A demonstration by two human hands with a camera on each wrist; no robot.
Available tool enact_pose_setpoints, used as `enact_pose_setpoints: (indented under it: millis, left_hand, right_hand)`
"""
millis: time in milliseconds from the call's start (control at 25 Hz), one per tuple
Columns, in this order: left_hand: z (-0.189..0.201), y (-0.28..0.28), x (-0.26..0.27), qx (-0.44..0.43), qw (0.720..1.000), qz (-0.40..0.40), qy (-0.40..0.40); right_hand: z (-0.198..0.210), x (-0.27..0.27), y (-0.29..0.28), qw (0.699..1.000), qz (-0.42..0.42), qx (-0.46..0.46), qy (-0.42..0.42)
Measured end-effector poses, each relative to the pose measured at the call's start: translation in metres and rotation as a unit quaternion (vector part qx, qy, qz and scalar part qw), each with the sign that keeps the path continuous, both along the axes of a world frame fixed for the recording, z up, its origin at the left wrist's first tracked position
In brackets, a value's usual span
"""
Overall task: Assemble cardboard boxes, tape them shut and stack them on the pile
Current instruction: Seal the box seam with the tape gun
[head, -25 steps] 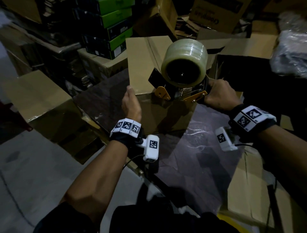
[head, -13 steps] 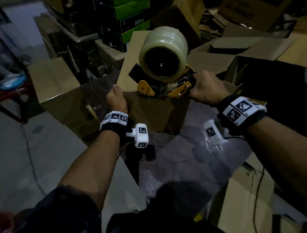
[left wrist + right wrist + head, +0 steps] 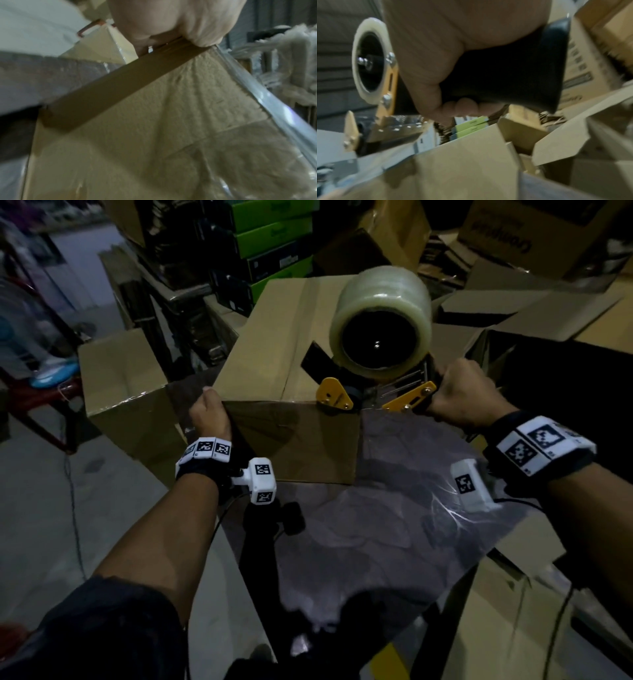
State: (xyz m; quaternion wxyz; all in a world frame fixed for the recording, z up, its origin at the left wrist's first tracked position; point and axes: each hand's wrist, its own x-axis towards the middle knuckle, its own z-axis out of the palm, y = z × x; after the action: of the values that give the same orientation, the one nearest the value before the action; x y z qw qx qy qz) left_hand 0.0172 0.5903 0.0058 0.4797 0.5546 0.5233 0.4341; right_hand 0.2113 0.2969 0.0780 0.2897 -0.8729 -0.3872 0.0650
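A brown cardboard box (image 3: 274, 344) stands in front of me on a dark table (image 3: 394, 535), its top flaps folded down. My left hand (image 3: 209, 416) grips the box's near left top corner, fingers curled over the edge; the left wrist view shows the fingers (image 3: 180, 24) on the cardboard box (image 3: 154, 121). My right hand (image 3: 462, 395) grips the black handle (image 3: 513, 70) of a yellow tape dispenser (image 3: 373, 392) carrying a big roll of clear tape (image 3: 380, 316). The dispenser's front sits at the box's near top edge, right of the flap seam.
Another closed box (image 3: 120, 385) stands to the left, below table height. Opened boxes with raised flaps (image 3: 534, 309) crowd the right and back. Green and black cartons (image 3: 270, 244) are stacked behind. A red stool (image 3: 37, 398) stands on the grey floor at left.
The dispenser has travelled toward me along the box top to its near edge. My left hand has stayed on the near left corner.
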Motion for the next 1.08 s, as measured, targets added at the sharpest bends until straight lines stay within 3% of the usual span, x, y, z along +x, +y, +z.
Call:
enact_pose_setpoints:
  millis: [400,840,1080]
  left_hand:
    - [0.001,-0.002,0.003,-0.009,1.000,0.021,0.013]
    - [-0.002,-0.002,0.002,0.011,1.000,0.006,-0.006]
    - [0.000,-0.004,0.003,0.006,1.000,0.001,-0.018]
  right_hand:
    - [-0.007,0.034,-0.052,0.999,-0.040,0.015,0.025]
    - [-0.033,0.038,-0.042,0.997,-0.048,-0.055,0.007]
    - [-0.080,0.041,-0.036,0.989,-0.054,0.046,0.126]
